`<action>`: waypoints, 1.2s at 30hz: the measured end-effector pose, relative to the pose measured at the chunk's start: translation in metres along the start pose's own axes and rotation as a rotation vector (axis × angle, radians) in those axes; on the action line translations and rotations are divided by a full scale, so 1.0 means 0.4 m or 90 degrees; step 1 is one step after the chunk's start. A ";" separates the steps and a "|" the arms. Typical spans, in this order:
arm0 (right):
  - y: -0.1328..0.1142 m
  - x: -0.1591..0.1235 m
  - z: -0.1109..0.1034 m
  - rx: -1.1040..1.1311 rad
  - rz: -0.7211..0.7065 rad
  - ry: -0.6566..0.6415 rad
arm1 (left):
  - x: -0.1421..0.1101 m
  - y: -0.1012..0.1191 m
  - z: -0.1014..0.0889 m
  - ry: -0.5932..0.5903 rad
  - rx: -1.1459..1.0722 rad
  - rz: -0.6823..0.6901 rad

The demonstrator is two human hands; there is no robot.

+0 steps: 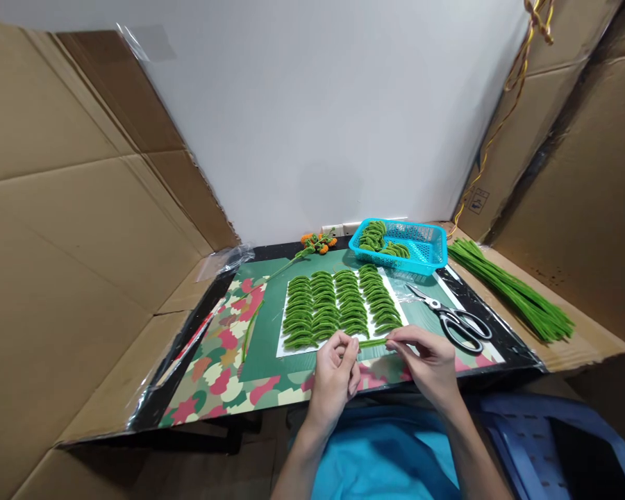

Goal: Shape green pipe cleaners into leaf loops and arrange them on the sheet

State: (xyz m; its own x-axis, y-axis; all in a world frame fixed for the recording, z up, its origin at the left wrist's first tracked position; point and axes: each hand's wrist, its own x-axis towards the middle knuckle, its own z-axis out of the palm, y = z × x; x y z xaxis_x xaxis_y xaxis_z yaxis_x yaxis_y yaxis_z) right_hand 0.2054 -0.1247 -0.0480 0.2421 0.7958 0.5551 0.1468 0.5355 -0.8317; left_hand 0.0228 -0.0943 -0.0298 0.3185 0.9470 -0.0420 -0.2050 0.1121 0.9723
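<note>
Where the two hands almost meet: a short green fuzzy stick (372, 343) goes from one hand to the other, just in front of the white paper's near edge.
Left hand (336, 371): its grip is closed on the left end of the stick, with the fingers curled in.
Right hand (424, 361): its grip pinches the right end between thumb and finger.
White paper (281, 344): it holds four long rows of little bent green leaves (326, 305), packed close together.
Green mat (265, 354): it is under the paper, on top of a sheet with pink, green and cream blobs (203, 389).
Scissors (448, 316): they lie to the right of the paper, black handles toward the person, blades pointing away.
Blue basket (436, 257): it sits behind the rows, with more green leaves inside, mostly on its left side.
Orange flowers (320, 243): they lie left of the basket, with a long stem.
Thin green strand (250, 330): it lies on the left, across the mat's edge.
Big green bundle (510, 288): many long fuzzy sticks lie on cardboard at the right.
Counter (518, 354): it is black at the edge, with cardboard walls (78, 236) on both sides.
</note>
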 end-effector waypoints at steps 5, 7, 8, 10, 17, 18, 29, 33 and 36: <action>0.001 0.000 -0.002 -0.008 0.005 -0.024 | -0.006 0.005 -0.005 0.002 -0.028 -0.044; 0.002 0.000 -0.002 -0.008 0.009 -0.024 | -0.007 0.014 -0.008 -0.008 -0.049 -0.081; 0.002 0.000 -0.002 -0.007 0.010 -0.025 | -0.008 0.018 -0.009 -0.014 -0.060 -0.100; 0.002 0.001 -0.003 0.004 0.008 -0.026 | -0.008 0.026 -0.011 -0.018 -0.083 -0.124; 0.001 0.000 -0.011 -0.001 0.031 -0.035 | -0.012 0.028 -0.005 -0.015 -0.072 -0.111; 0.001 0.000 -0.012 0.000 0.034 -0.037 | -0.012 0.027 -0.004 -0.017 -0.068 -0.109; 0.006 -0.010 0.008 -0.062 -0.032 0.004 | -0.007 0.009 -0.006 -0.035 -0.060 -0.072; 0.010 -0.012 -0.001 -0.066 -0.017 0.001 | -0.009 0.006 -0.010 -0.051 -0.034 -0.059; 0.010 -0.007 -0.010 -0.052 0.030 -0.021 | -0.009 0.008 -0.008 -0.059 -0.022 -0.057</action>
State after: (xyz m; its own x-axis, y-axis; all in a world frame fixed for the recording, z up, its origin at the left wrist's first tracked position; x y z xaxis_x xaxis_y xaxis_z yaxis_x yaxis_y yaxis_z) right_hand 0.2092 -0.1260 -0.0530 0.2184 0.8290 0.5148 0.2144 0.4739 -0.8541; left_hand 0.0180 -0.0965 -0.0272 0.4205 0.9011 -0.1054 -0.2025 0.2065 0.9573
